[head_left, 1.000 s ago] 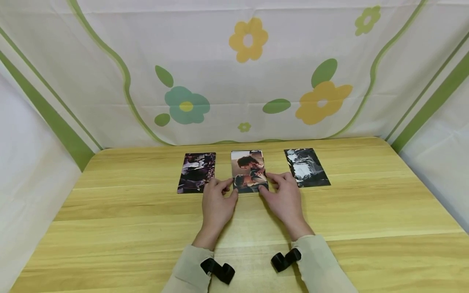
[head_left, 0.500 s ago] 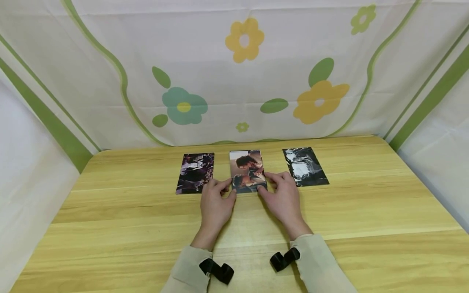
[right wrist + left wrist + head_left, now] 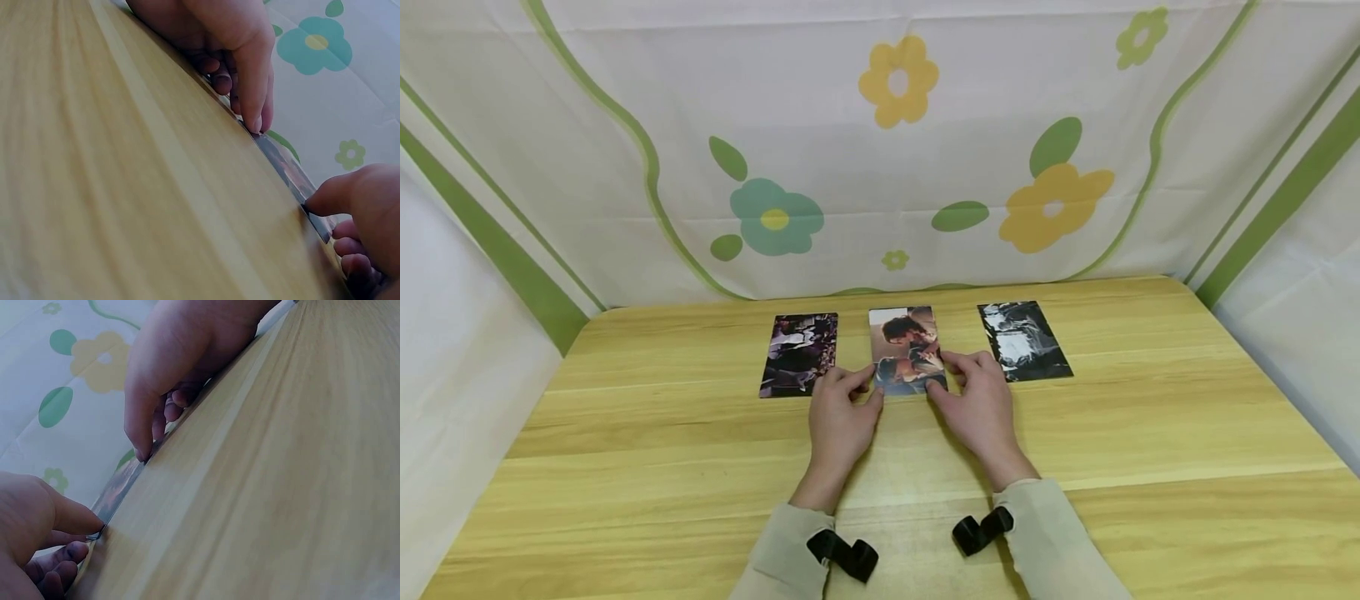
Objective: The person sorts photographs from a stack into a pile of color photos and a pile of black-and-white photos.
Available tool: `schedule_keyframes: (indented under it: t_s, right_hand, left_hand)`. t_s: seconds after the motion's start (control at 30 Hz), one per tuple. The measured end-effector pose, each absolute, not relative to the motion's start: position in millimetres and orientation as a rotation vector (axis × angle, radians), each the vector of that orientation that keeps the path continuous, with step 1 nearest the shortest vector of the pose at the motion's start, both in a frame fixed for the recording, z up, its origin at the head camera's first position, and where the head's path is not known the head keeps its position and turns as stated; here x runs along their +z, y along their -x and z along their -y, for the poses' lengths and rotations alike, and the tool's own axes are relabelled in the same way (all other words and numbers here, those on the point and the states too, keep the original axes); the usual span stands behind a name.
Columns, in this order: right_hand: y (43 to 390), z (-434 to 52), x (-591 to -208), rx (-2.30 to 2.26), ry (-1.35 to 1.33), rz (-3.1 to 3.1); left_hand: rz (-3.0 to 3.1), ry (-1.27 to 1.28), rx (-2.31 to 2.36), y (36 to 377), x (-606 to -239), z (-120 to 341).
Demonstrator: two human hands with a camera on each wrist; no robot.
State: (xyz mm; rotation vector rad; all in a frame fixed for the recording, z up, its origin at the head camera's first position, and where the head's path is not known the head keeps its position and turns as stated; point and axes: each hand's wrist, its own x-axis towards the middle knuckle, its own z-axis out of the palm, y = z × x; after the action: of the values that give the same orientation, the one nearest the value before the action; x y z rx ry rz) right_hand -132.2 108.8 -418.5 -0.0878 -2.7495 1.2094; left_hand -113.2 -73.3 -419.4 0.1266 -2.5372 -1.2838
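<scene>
In the head view, a colour photo [image 3: 907,346] of two people lies in the middle of three photos on the wooden table. My left hand [image 3: 841,421] holds its left edge near the front corner with thumb and index finger. On the opposite side my right hand [image 3: 976,408] holds it the same way, the thumb over the front right corner. Both wrist views show the photo [image 3: 289,172] edge-on, low against the table, between the left thumb [image 3: 80,519] and the right thumb [image 3: 139,428]. The fingertips beneath or behind its edge are partly hidden.
A dark purple crowd photo [image 3: 800,354] lies left, its lower right corner behind my left hand. To the right is a black-and-white photo [image 3: 1025,342], slightly angled. A white flowered curtain [image 3: 850,167] stands behind the wooden table [image 3: 662,467]. Black straps [image 3: 844,556] cross both sleeves.
Both hands stay at the middle photo's sides. A paler sheen now shows on the photo's near part. The head view has shifted very slightly.
</scene>
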Motion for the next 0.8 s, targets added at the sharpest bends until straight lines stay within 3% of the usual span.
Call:
schedule_keyframes:
  t_s: [0.8]
  right_hand:
    - [131.5,-107.7,-418.8,1.272,0.021,2.68]
  left_hand:
    - [2.507,-0.186,-1.365,114.0,-417.5,74.2]
